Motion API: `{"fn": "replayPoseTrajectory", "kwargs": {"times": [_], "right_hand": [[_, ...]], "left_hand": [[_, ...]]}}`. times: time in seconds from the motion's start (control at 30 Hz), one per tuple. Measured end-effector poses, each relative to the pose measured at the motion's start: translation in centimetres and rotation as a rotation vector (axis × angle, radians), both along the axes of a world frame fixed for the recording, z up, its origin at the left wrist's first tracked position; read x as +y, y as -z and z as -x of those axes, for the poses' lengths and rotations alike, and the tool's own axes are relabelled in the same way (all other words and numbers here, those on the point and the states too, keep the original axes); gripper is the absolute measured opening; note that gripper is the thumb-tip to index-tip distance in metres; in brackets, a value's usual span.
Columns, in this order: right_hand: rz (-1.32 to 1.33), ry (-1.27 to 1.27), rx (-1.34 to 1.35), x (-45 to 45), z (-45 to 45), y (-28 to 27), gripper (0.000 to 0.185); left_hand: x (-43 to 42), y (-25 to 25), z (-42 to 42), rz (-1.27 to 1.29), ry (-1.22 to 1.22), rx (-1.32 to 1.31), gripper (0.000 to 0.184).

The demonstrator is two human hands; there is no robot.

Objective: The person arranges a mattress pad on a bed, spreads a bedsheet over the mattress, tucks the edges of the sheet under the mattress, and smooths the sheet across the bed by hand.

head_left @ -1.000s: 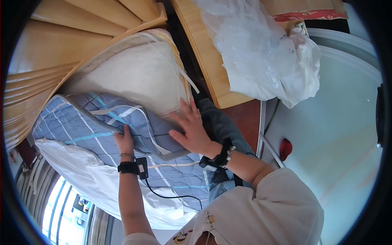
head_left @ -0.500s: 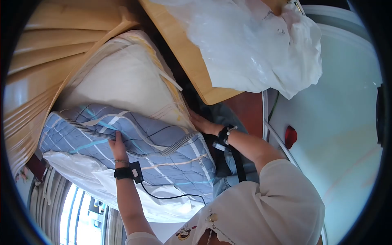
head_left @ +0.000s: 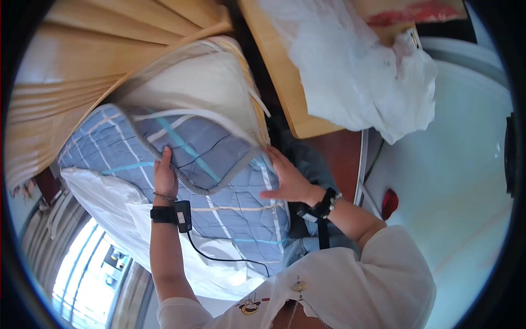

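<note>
A blue-grey checked quilted mattress pad (head_left: 246, 219) lies over the near part of a cream mattress (head_left: 197, 82), with its far edge turned back in a loose fold. My left hand (head_left: 165, 174) is closed on the pad's striped, ribbed edge, fingers hidden under the fabric. At the right side of the bed, my right hand (head_left: 290, 178) is open with the thumb spread away, its fingers against the pad and mattress side. Whether those fingertips reach under the pad is hidden.
A wooden headboard (head_left: 71, 60) borders the left. White sheeting (head_left: 115, 200) lies bunched along the near left. At upper right, a wooden table (head_left: 282, 82) carries white plastic bags (head_left: 361, 77). A pale glass surface (head_left: 466, 164) with a red petal-like piece (head_left: 389, 204) lies right.
My left hand has raised the pad's edge, and the fold now stands higher. My right hand has moved nearer from the mattress side, its thumb spreading. The view has shifted slightly.
</note>
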State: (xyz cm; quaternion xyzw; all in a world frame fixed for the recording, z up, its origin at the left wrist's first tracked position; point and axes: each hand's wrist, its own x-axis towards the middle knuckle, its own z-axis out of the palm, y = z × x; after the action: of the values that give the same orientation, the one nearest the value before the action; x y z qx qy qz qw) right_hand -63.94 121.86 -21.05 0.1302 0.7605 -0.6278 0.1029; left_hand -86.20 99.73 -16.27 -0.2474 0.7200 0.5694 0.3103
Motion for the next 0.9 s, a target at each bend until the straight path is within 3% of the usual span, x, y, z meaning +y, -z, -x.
{"fn": "replayPoseTrajectory", "kwargs": {"times": [0.03, 0.13, 0.17, 0.23, 0.3, 0.37, 0.4, 0.47, 0.57, 0.7, 0.77, 0.8, 0.87, 0.9], "right_hand": [[-0.013, -0.026, 0.031, 0.2, 1.0, -0.6, 0.095], [-0.100, 0.126, -0.050, 0.0, 3.5, -1.7, 0.091], [-0.114, 0.106, -0.021, 0.4, 4.4, -1.4, 0.091], [-0.066, 0.393, 0.024, 1.1, 7.2, -2.8, 0.086], [-0.059, 0.370, 0.023, 2.6, 10.6, -3.7, 0.082], [-0.162, 0.349, 0.246, 3.5, 13.8, -3.6, 0.065], [-0.166, 0.327, 0.252, 4.1, 14.7, -2.6, 0.065], [0.005, 0.237, -0.007, 5.0, 15.6, 0.0, 0.042], [-0.101, 0.300, -0.010, 5.4, 16.7, -0.7, 0.026], [-0.121, 0.365, -0.081, 6.4, 18.3, -0.7, 0.030], [-0.126, 0.288, -0.045, 7.1, 19.1, 0.0, 0.034], [-0.117, 0.216, -0.053, 7.3, 19.6, 0.0, 0.035], [-0.146, 0.139, -0.093, 7.2, 20.4, 0.0, 0.037], [-0.151, 0.133, -0.085, 7.3, 20.5, -0.1, 0.037]], "left_hand": [[1.7, -1.4, 0.5, -0.192, -0.077, 0.008, 0.024], [5.7, -4.6, 3.3, -0.296, 0.008, 0.157, 0.022], [7.0, -4.6, 4.3, -0.309, -0.011, 0.187, 0.022], [9.3, -4.1, 5.8, -0.294, 0.147, 0.256, 0.021], [11.9, -2.7, 5.7, -0.361, 0.031, 0.227, 0.020], [12.8, -1.2, 6.0, -0.408, -0.034, 0.209, 0.020], [13.1, -0.5, 6.1, -0.425, -0.057, 0.201, 0.020], [13.3, 0.8, 6.5, -0.440, -0.086, 0.197, 0.021], [14.4, 2.9, 7.7, -0.368, -0.090, 0.151, 0.023], [16.0, 6.4, 8.4, -0.213, -0.105, 0.208, 0.026], [15.0, 8.9, 8.7, -0.043, 0.239, 0.145, 0.028], [14.5, 8.6, 8.2, -0.037, 0.223, 0.145, 0.028], [14.0, 6.9, 7.6, -0.089, 0.361, 0.688, 0.028], [13.2, 5.7, 8.4, -0.090, 0.353, 0.695, 0.028]]}}
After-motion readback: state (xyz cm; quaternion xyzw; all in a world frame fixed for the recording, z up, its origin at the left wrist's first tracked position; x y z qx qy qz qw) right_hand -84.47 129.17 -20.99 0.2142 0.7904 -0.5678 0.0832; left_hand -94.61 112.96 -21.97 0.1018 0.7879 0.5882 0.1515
